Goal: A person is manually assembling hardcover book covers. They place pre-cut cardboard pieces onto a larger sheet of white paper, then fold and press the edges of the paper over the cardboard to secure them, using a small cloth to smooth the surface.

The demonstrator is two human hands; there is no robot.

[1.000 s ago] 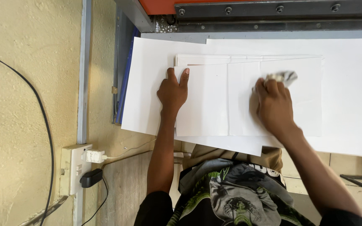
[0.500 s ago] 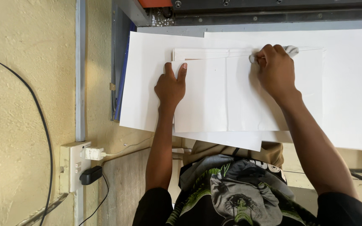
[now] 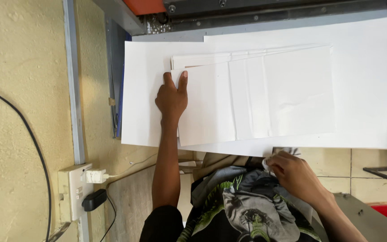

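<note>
Here, left hand flat on paper stack, right hand clutching half-hidden crumpled cloth

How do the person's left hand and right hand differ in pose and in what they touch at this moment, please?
The left hand lies flat on the folded white sheets, fingers stretched out; the right hand is curled around a small crumpled white wad. The left hand is over the large white sheets; the right hand sits off their near edge, close to the person's body. Both are bare.
</note>
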